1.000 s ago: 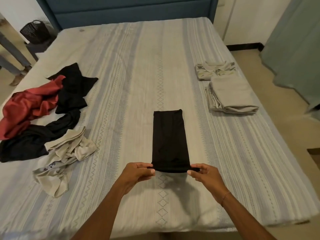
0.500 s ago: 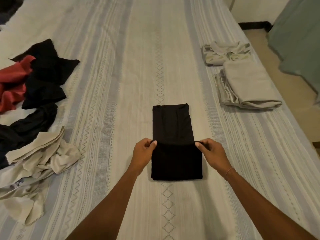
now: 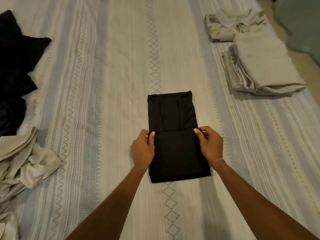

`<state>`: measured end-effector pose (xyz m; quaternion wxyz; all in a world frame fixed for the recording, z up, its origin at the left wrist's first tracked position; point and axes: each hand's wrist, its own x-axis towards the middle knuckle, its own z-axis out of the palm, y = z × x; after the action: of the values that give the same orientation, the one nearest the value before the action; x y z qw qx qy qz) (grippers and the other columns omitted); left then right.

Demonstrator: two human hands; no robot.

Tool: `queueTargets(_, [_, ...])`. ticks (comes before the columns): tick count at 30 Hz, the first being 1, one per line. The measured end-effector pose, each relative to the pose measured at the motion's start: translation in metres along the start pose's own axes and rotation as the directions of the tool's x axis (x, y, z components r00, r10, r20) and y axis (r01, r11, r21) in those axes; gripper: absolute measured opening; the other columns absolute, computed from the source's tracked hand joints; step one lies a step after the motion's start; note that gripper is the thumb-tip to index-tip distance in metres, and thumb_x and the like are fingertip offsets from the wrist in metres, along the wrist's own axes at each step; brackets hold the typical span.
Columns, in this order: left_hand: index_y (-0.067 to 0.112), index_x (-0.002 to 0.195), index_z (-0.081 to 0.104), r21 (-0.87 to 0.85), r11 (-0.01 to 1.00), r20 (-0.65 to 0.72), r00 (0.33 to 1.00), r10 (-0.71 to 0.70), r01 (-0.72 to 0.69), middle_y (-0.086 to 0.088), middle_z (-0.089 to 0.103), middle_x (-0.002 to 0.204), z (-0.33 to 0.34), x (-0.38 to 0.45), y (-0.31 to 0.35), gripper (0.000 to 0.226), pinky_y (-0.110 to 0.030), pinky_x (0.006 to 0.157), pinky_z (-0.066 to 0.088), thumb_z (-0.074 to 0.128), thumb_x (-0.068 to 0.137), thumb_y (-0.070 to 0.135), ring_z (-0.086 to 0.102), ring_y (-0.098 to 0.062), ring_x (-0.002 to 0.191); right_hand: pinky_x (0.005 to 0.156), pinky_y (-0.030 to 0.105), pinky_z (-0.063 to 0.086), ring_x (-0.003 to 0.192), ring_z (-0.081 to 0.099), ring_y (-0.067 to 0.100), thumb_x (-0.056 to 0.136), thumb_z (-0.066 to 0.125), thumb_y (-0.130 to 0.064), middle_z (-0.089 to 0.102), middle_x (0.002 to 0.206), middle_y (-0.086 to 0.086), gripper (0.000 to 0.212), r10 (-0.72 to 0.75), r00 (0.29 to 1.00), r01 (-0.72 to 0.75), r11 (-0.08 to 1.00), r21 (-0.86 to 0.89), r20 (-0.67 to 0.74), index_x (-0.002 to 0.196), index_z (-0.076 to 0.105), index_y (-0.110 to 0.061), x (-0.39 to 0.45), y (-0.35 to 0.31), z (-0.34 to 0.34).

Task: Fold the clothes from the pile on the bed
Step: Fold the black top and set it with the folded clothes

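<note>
A black garment [image 3: 174,122] lies in the middle of the striped bed [image 3: 107,87] as a narrow strip, its near end folded up over itself. My left hand [image 3: 142,149] pinches the left corner of the folded flap. My right hand [image 3: 210,144] pinches the right corner. The flap's edge lies about halfway up the strip. At the left edge sits the unfolded pile: black clothes [image 3: 15,63] and a crumpled beige garment [image 3: 29,161].
Two folded beige pieces lie at the right side of the bed, a flat one [image 3: 263,66] and a smaller one [image 3: 230,25] behind it. Beyond them the bed's right edge drops to the floor. A grey-green curtain [image 3: 301,23] hangs at the top right.
Both hands lifted the near end of the black garment and carried it away from me, folding it over the strip. The view has moved closer over the bed.
</note>
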<state>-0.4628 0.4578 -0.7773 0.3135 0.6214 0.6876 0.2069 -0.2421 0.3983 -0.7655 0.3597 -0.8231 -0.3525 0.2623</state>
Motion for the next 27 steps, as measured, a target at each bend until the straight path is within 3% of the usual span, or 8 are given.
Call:
queueTargets(3, [0.014, 0.115, 0.058, 0.108, 0.993, -0.037, 0.998, -0.041, 0.044, -0.003, 0.066, 0.09, -0.002, -0.007, 0.01, 0.033, -0.023, 0.066, 0.042, 0.05, 0.102, 0.044, 0.06, -0.014, 0.074, 0.078, 0.021, 0.05, 0.095, 0.066, 0.014, 0.098, 0.061, -0.041, 0.068, 0.1, -0.006, 0.025, -0.07, 0.997, 0.069, 0.996, -0.064, -0.014, 0.115, 0.066, -0.022, -0.005, -0.001, 0.0])
queueTargets(6, [0.009, 0.132, 0.053, 0.236, 0.954, -0.138, 0.965, 0.222, -0.186, -0.009, 0.062, 0.122, 0.001, -0.026, 0.016, 0.044, -0.033, 0.088, 0.051, 0.054, 0.1, 0.04, 0.06, -0.023, 0.108, 0.096, 0.028, 0.046, 0.119, 0.054, 0.016, 0.103, 0.056, -0.037, 0.058, 0.13, 0.002, 0.038, -0.368, 0.93, 0.349, 0.896, -0.274, -0.019, 0.135, 0.056, -0.017, -0.028, -0.003, 0.003])
queueTargets(9, [0.011, 0.151, 0.036, 0.317, 0.785, 0.105, 0.842, 0.529, -0.533, -0.012, 0.043, 0.153, 0.015, -0.045, 0.012, 0.057, -0.044, 0.117, 0.037, 0.043, 0.103, 0.042, 0.038, -0.026, 0.143, 0.119, 0.042, 0.032, 0.148, 0.032, 0.024, 0.106, 0.042, -0.037, 0.038, 0.158, 0.008, 0.046, -0.516, 0.836, 0.539, 0.707, -0.458, 0.187, 0.149, 0.047, -0.019, -0.054, 0.006, 0.016])
queueTargets(11, [0.015, 0.159, 0.017, 0.349, 0.72, 0.285, 0.8, 0.528, -0.6, -0.009, 0.018, 0.167, 0.025, -0.049, 0.001, 0.064, -0.045, 0.124, 0.02, 0.029, 0.106, 0.049, 0.011, -0.023, 0.155, 0.124, 0.049, 0.021, 0.156, 0.01, 0.025, 0.108, 0.029, -0.041, 0.017, 0.168, 0.007, 0.052, -0.441, 0.848, 0.529, 0.678, -0.51, 0.293, 0.158, 0.029, -0.027, -0.058, 0.017, 0.023])
queueTargets(14, [0.014, 0.161, 0.008, 0.376, 0.733, 0.335, 0.821, 0.463, -0.567, -0.005, 0.001, 0.169, 0.032, -0.049, -0.012, 0.069, -0.044, 0.127, 0.011, 0.024, 0.106, 0.053, -0.006, -0.018, 0.156, 0.125, 0.052, 0.012, 0.156, -0.007, 0.023, 0.108, 0.022, -0.043, 0.0, 0.17, 0.005, 0.055, -0.37, 0.853, 0.52, 0.659, -0.543, 0.367, 0.161, 0.011, -0.033, -0.048, 0.031, 0.025])
queueTargets(20, [0.011, 0.161, 0.005, 0.328, 0.799, 0.316, 0.855, 0.411, -0.505, -0.006, -0.002, 0.169, 0.029, -0.053, -0.007, 0.077, -0.044, 0.127, 0.01, 0.028, 0.104, 0.058, -0.007, -0.018, 0.156, 0.125, 0.054, 0.01, 0.156, -0.01, 0.022, 0.107, 0.02, -0.049, -0.002, 0.17, 0.005, 0.057, -0.368, 0.83, 0.547, 0.682, -0.486, 0.419, 0.161, 0.01, -0.031, -0.042, 0.026, 0.02])
queueTargets(23, [0.008, 0.16, 0.007, 0.22, 0.754, 0.418, 0.758, 0.501, -0.619, -0.009, 0.0, 0.169, 0.008, -0.06, -0.011, 0.096, -0.043, 0.126, 0.005, 0.042, 0.095, 0.068, -0.005, -0.02, 0.156, 0.126, 0.05, 0.002, 0.156, -0.004, 0.024, 0.102, 0.04, -0.059, 0.002, 0.17, 0.005, 0.074, -0.454, 0.755, 0.635, 0.686, -0.354, 0.473, 0.161, 0.016, -0.022, -0.058, 0.027, -0.001])
queueTargets(27, [0.011, 0.158, 0.023, 0.314, 0.527, 0.544, 0.605, 0.581, -0.789, -0.011, 0.022, 0.164, -0.019, -0.076, -0.048, 0.111, -0.048, 0.125, 0.014, 0.052, 0.077, 0.08, 0.02, -0.027, 0.152, 0.126, 0.044, 0.009, 0.156, 0.009, 0.023, 0.087, 0.059, -0.066, 0.011, 0.169, 0.0, 0.092, -0.523, 0.633, 0.759, 0.566, -0.323, 0.57, 0.159, 0.027, -0.017, -0.09, 0.055, -0.029])
